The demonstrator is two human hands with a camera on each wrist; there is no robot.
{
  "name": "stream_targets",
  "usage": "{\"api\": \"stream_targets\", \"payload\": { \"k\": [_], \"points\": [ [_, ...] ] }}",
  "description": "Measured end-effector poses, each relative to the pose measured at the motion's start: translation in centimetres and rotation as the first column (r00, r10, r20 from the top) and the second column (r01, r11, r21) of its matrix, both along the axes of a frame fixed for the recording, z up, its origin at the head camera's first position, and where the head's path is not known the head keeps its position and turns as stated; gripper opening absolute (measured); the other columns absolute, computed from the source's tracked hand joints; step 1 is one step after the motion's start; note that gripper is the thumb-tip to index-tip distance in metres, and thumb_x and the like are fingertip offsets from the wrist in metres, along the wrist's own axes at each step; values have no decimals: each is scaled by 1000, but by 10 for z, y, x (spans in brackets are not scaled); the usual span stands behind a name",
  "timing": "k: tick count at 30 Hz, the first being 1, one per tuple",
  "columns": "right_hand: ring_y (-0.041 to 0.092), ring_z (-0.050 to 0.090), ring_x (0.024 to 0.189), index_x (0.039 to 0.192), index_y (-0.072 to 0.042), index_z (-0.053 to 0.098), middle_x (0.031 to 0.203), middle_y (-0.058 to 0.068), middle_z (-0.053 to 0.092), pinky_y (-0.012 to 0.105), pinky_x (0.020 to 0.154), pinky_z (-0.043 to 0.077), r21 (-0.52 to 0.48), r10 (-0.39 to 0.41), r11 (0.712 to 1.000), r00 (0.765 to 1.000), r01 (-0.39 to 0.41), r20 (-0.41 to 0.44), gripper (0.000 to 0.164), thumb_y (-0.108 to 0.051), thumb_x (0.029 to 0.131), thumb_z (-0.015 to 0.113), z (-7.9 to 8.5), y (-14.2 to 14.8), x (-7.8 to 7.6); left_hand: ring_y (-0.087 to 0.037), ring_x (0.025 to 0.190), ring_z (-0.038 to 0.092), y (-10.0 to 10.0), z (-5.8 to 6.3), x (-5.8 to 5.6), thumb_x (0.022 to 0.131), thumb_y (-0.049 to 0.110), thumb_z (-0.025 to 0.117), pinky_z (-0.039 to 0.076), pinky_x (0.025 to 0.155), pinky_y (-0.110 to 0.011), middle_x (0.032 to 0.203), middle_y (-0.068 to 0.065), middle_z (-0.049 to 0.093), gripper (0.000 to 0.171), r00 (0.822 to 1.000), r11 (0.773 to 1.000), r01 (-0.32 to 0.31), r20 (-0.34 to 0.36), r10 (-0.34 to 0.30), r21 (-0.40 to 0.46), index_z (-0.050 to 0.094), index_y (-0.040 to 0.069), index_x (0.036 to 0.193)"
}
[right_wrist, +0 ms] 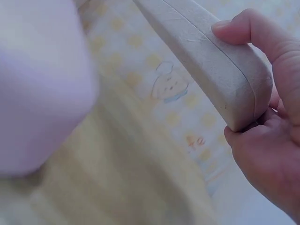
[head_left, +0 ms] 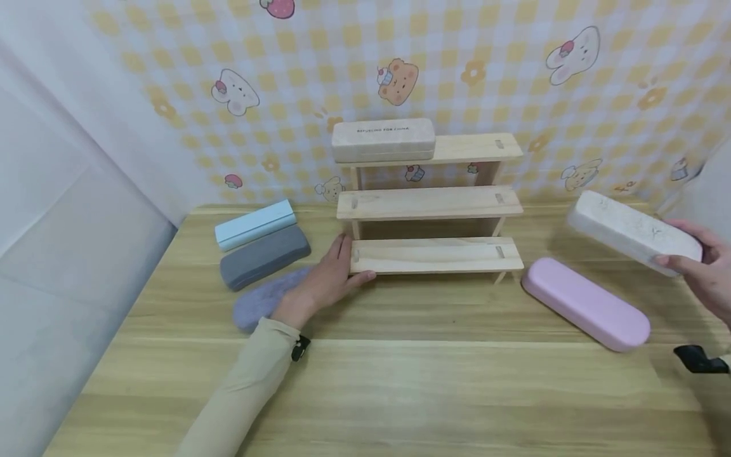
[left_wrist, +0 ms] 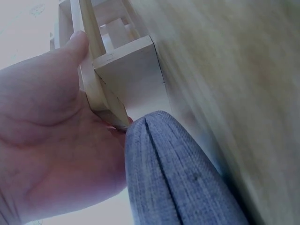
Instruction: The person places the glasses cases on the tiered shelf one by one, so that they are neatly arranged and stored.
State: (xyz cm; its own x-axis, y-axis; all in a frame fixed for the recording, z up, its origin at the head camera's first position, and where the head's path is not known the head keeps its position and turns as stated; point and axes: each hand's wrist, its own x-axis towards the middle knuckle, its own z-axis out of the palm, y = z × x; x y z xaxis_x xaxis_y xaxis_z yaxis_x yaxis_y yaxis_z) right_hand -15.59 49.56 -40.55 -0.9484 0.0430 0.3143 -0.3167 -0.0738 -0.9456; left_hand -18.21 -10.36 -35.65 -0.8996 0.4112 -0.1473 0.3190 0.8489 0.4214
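Note:
A three-tier wooden shelf (head_left: 434,256) stands at the back of the table. My left hand (head_left: 322,279) grips the left end of its lowest tier, thumb along the front edge and fingers round the end. In the left wrist view, the thumb lies on the board (left_wrist: 96,70). My right hand (head_left: 705,266) holds a cream glasses case (head_left: 634,231) by one end, tilted and raised off the table at the right. Its seam shows in the right wrist view, with the thumb (right_wrist: 239,30) on one side. A similar printed cream case (head_left: 382,141) sits on the top tier's left part.
A lilac glasses case (head_left: 585,304) lies right of the shelf. At the left lie a light blue case (head_left: 255,225), a dark grey case (head_left: 265,257) and a purple-grey case (head_left: 259,301), partly hidden by my left arm. A checked cloth (head_left: 297,82) hangs behind.

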Motion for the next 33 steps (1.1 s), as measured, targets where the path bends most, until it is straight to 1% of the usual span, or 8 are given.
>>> {"api": "stream_targets", "payload": {
  "k": [4, 8, 11, 16, 18, 26, 29, 33],
  "points": [
    [14, 46, 108, 136, 6, 39, 130, 12, 41, 12, 80, 44, 61, -20, 998, 999, 23, -42, 70, 35, 72, 44, -12, 33, -28, -38, 136, 16, 1, 1, 1, 92, 54, 45, 26, 106, -44, 150, -28, 1, 91, 1000, 1000, 4, 5, -4, 10, 2, -6, 146],
    [15, 47, 109, 135, 7, 41, 132, 15, 40, 13, 80, 45, 90, -20, 996, 997, 26, -69, 71, 36, 70, 45, -6, 41, -45, -37, 136, 15, 2, 1, 1, 92, 54, 44, 25, 107, -43, 151, -27, 2, 91, 1000, 1000, 6, 5, -6, 14, 2, -5, 146],
    [14, 47, 109, 135, 7, 41, 130, 12, 41, 12, 80, 44, 92, 9, 996, 998, -3, -65, 71, 36, 70, 45, 22, 16, -40, -36, 137, 14, 3, 0, 1, 91, 56, 44, 23, 108, -43, 151, -26, 0, 92, 1000, 1000, 8, 25, -8, 22, 0, -3, 147],
    [10, 47, 105, 133, 1, 47, 124, 5, 43, 10, 78, 43, 98, 70, 993, 998, -71, 4, 64, 32, 77, 45, 84, -55, -23, -39, 136, 13, 1, 0, 0, 92, 54, 45, 22, 108, -45, 151, -26, -2, 92, 999, 999, 10, 33, -12, 47, -1, -5, 146],
    [9, 47, 103, 131, -2, 49, 123, 4, 43, 10, 76, 44, 98, 95, 990, 995, -96, 20, 63, 32, 78, 44, 99, -73, -22, -38, 136, 13, 0, -1, 0, 92, 54, 45, 22, 108, -45, 151, -27, -2, 92, 1000, 999, 8, 29, -9, 47, -1, -5, 146],
    [9, 48, 101, 132, -1, 48, 122, 3, 45, 12, 73, 47, 103, 115, 987, 992, -121, 61, 62, 30, 78, 48, 127, -93, -38, -36, 137, 11, -2, -2, -3, 91, 56, 44, 20, 109, -43, 151, -26, -3, 94, 999, 999, 15, 31, -17, 52, -3, -3, 147],
    [7, 50, 98, 132, -5, 49, 119, -1, 49, 10, 72, 46, 253, 47, 965, 995, -69, 91, 63, 25, 78, 56, 137, -99, -43, -35, 137, 12, -2, -1, -3, 91, 57, 44, 21, 108, -42, 151, -25, -4, 94, 999, 998, 13, 32, -15, 57, -3, -3, 147],
    [5, 53, 96, 132, -8, 49, 116, -1, 50, 10, 73, 45, 309, 60, 946, 991, -95, 120, 64, 23, 77, 58, 143, -111, -50, -36, 137, 13, -3, -1, -1, 91, 57, 45, 22, 108, -43, 152, -23, -5, 95, 999, 998, -6, 49, 3, 57, -3, -2, 147]
  ]
}}
